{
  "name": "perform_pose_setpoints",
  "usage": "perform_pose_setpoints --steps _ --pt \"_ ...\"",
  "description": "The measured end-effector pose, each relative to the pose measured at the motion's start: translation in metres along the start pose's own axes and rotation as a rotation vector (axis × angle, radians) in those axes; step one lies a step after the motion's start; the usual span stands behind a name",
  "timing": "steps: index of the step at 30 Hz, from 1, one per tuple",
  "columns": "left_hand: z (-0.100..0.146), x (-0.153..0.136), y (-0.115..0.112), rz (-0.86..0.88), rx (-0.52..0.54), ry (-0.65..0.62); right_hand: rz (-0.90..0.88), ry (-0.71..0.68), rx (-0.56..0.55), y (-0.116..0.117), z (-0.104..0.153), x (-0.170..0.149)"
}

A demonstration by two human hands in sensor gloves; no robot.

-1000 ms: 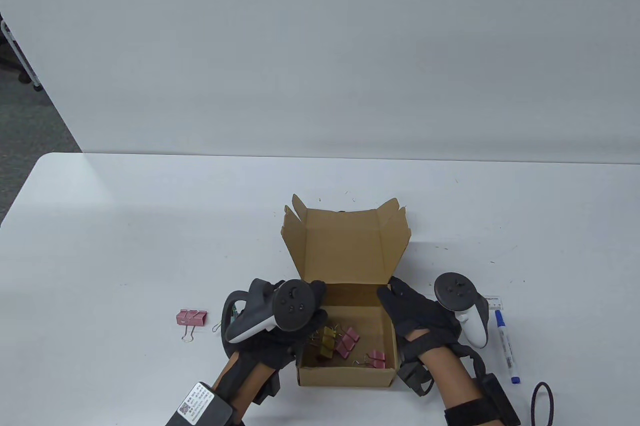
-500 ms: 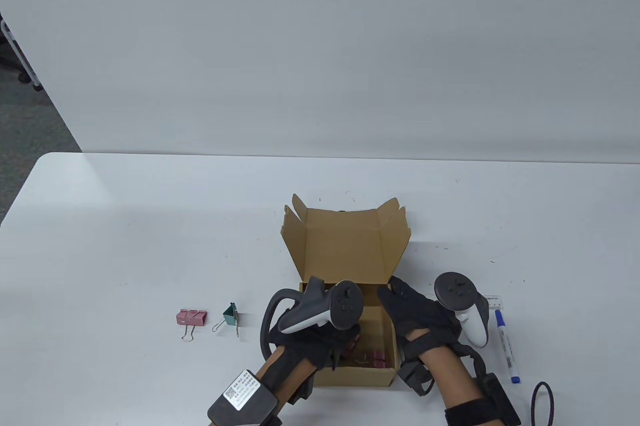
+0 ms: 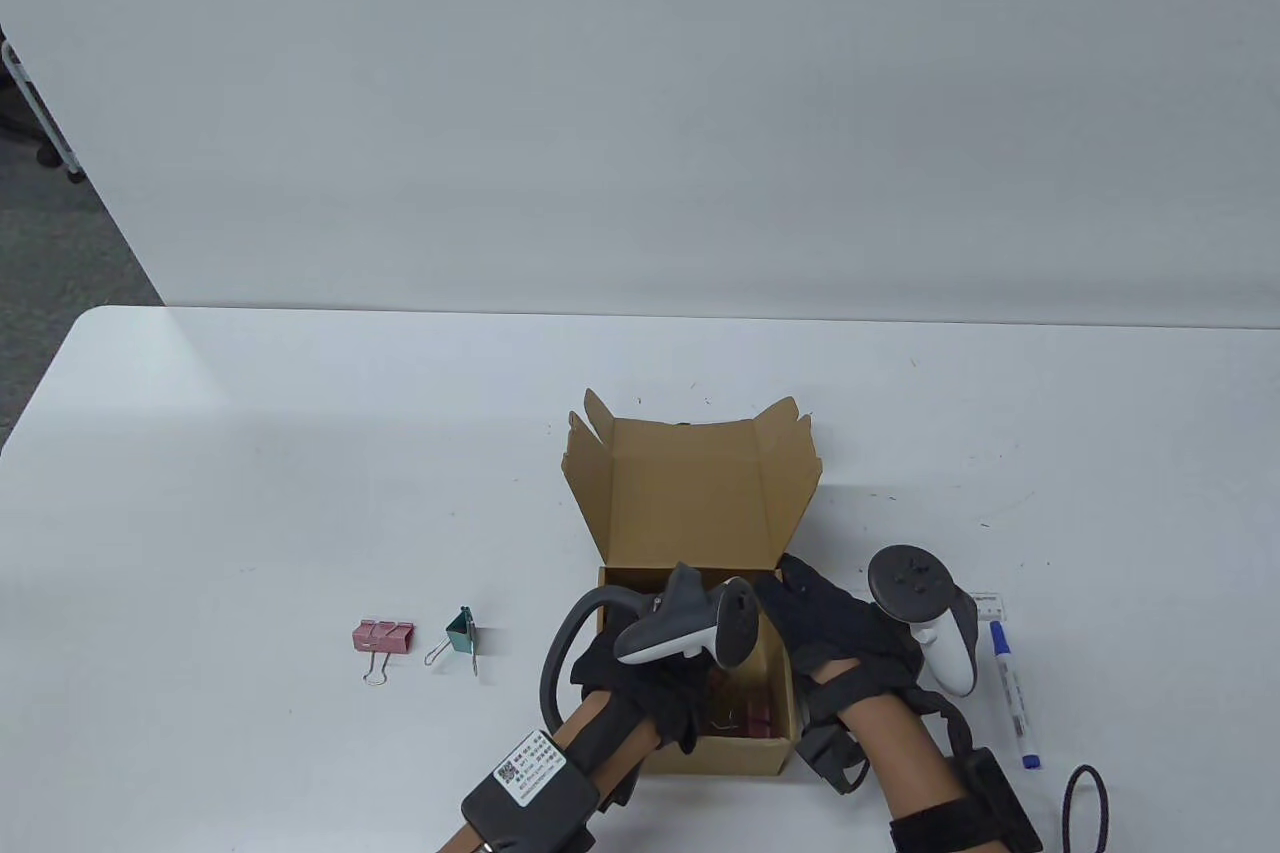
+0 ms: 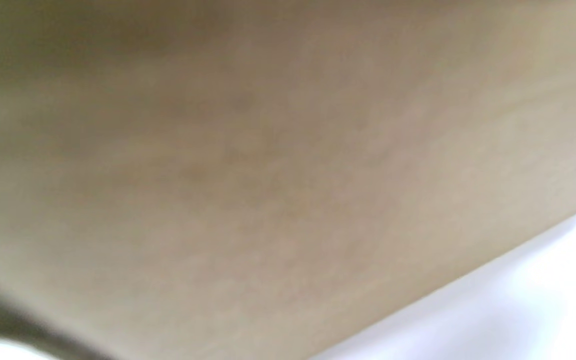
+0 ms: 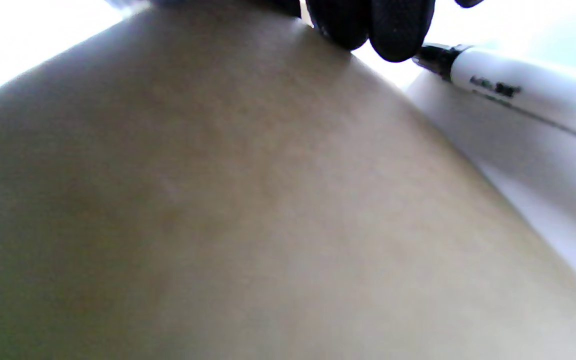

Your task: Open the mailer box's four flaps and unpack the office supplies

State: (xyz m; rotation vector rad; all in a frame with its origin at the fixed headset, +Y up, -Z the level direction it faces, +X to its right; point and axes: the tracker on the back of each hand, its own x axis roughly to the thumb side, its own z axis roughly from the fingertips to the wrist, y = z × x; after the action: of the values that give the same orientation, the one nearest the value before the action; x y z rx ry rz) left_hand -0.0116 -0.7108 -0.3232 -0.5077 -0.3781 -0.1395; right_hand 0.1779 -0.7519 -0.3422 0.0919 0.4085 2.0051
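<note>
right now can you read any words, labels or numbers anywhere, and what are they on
None can be read for certain.
White label on the left wrist unit: a QR code and small print, too small to read.
Marker: dark print on the white barrel, too blurred to read.
Small white card beyond the marker: a line of print, too small to read.
</note>
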Motion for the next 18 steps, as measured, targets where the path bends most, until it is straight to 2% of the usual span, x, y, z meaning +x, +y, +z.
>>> perform_pose_setpoints --steps 6,18 --pt "0.0 -0.001 0.0 0.01 0.014 -0.026 -0.001 0.0 0.0 0.0 0.0 0.0" --pt "0.011 -0.005 0.008 0.046 0.126 -0.081 -0.004 0.0 -0.001 0.0 0.0 0.0"
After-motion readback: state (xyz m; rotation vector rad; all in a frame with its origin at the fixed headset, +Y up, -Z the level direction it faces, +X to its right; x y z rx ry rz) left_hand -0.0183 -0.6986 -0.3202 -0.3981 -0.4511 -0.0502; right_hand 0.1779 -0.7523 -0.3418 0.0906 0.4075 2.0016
